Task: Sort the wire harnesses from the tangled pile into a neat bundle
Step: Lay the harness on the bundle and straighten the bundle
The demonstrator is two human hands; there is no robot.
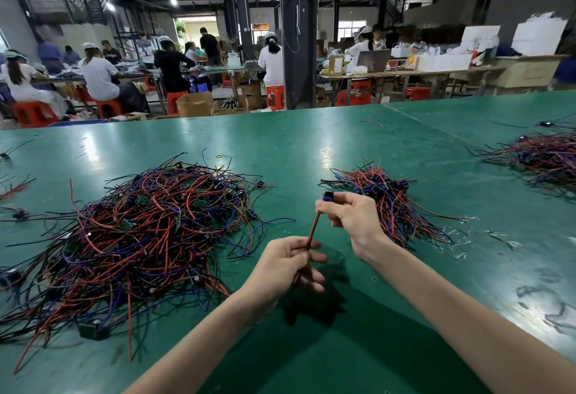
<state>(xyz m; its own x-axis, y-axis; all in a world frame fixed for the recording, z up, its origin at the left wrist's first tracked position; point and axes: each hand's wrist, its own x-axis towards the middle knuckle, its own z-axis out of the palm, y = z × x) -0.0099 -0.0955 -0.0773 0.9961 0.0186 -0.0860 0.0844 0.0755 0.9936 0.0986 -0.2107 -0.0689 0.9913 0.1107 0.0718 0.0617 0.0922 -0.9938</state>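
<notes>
1. Straightening one harness (313,230) is the step in hand, as I judge it. My right hand (349,219) pinches its blue connector (328,196) between thumb and fingertips. My left hand (286,265) has thumb and forefinger closed round the wires lower down, with the other fingers loosely curled beneath.
2. To do it well, I should hold the connector firm and let the wires slide through my left fingers toward their free ends. The pull should be gentle, so no wire is dragged out of the plug.
3. After that it belongs on the neat bundle (389,203), which lies on the green table (311,144) just behind my right hand. I would lay it connector to connectors, tails running the same way as the rest.
4. The harness shows as a red and a dark wire lying close together. They stretch straight from the connector down and leftward into my left hand, held above the table. My fingers hide the far ends.
5. The tangled pile (140,231) lies to my left and is far larger than the bundle. Its red, blue and black wires cross every way, with small green boards among them, so I judge most of the sorting is not yet done.
</notes>
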